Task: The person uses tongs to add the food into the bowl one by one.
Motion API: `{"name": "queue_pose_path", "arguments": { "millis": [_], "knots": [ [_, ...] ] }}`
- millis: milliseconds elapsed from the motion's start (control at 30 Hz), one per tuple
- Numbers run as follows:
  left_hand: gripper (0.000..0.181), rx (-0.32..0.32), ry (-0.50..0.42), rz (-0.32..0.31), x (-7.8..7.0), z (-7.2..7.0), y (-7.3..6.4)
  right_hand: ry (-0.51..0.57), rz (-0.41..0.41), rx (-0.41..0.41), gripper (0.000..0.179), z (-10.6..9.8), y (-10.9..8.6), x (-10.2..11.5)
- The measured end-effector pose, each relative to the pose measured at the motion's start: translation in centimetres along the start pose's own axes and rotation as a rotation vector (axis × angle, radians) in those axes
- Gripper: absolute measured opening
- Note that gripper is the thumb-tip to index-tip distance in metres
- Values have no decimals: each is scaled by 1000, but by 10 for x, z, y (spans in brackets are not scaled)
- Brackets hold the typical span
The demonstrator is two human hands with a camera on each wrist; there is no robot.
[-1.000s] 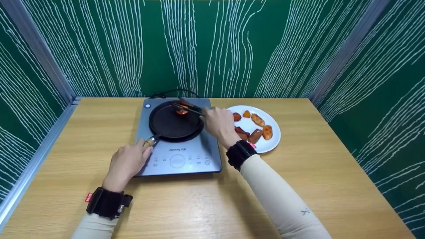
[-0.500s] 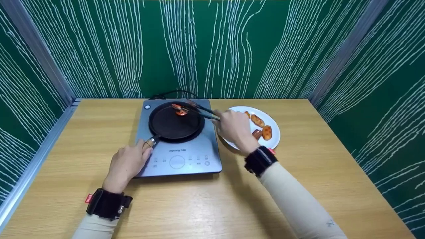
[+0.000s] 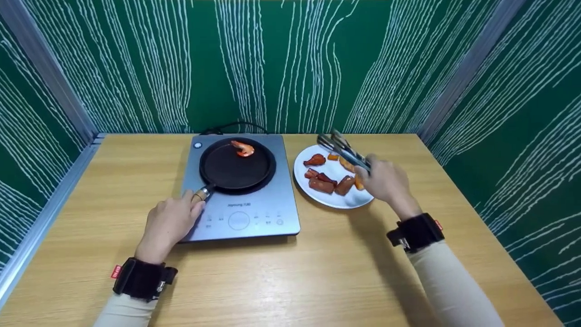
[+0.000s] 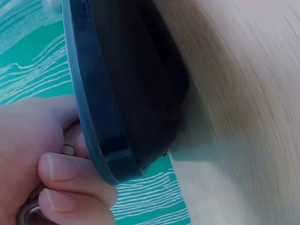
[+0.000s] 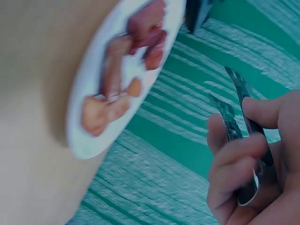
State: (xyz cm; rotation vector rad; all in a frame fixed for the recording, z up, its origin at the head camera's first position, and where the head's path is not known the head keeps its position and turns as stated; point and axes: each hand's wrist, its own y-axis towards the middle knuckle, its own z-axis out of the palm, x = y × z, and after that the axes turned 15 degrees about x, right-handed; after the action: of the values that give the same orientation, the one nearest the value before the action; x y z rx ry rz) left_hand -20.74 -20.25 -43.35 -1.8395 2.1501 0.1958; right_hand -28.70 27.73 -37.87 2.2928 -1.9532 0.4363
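Observation:
My left hand (image 3: pixel 169 221) grips the wooden handle (image 3: pixel 200 195) of a black frying pan (image 3: pixel 233 170), which sits on an induction cooker (image 3: pixel 268 209). One orange shrimp (image 3: pixel 243 149) lies near the pan's far edge. My right hand (image 3: pixel 388 181) holds metal tongs (image 3: pixel 343 151) over the right side of a white plate (image 3: pixel 299 179). In the right wrist view the tongs' tips stand apart with nothing between them. On the plate are a drumstick (image 3: pixel 315 160), brown sausage-like pieces (image 3: pixel 321 185) and several orange-brown pieces, some hidden behind the tongs and hand.
All of this stands on a wooden table (image 3: pixel 254 277). Behind the cooker runs a black power cord (image 3: pixel 236 123). Green walls with white lines (image 3: pixel 308 68) rise at the table's back and sides.
My right hand has moved right with the tongs, from the pan to above the plate. The shrimp now lies uncovered in the pan. My left hand keeps its grip on the handle.

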Motion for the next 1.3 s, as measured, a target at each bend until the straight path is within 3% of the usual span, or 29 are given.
{"name": "queue_pose_path", "arguments": {
  "millis": [167, 333, 600, 833, 1100, 1300],
  "knots": [
    [33, -9, -3, 6, 2, -1, -2, -61, 24, 88, 52, 10, 3, -21],
    [34, 7, -6, 11, 0, -1, -1, -146, 2, 119, 51, 14, 14, -37],
    [34, 18, 6, 9, 0, 0, -1, -262, -42, 159, 45, 13, 40, -35],
    [34, 8, 9, 15, 0, 0, -1, -311, -74, 149, 41, 13, 53, -28],
    [33, -20, 7, 28, 2, 0, -1, -416, -124, 66, 20, 10, 48, -26],
    [33, -5, 3, 26, 2, 1, 0, -484, -122, 34, 22, 10, 42, -24]
  ]
}}
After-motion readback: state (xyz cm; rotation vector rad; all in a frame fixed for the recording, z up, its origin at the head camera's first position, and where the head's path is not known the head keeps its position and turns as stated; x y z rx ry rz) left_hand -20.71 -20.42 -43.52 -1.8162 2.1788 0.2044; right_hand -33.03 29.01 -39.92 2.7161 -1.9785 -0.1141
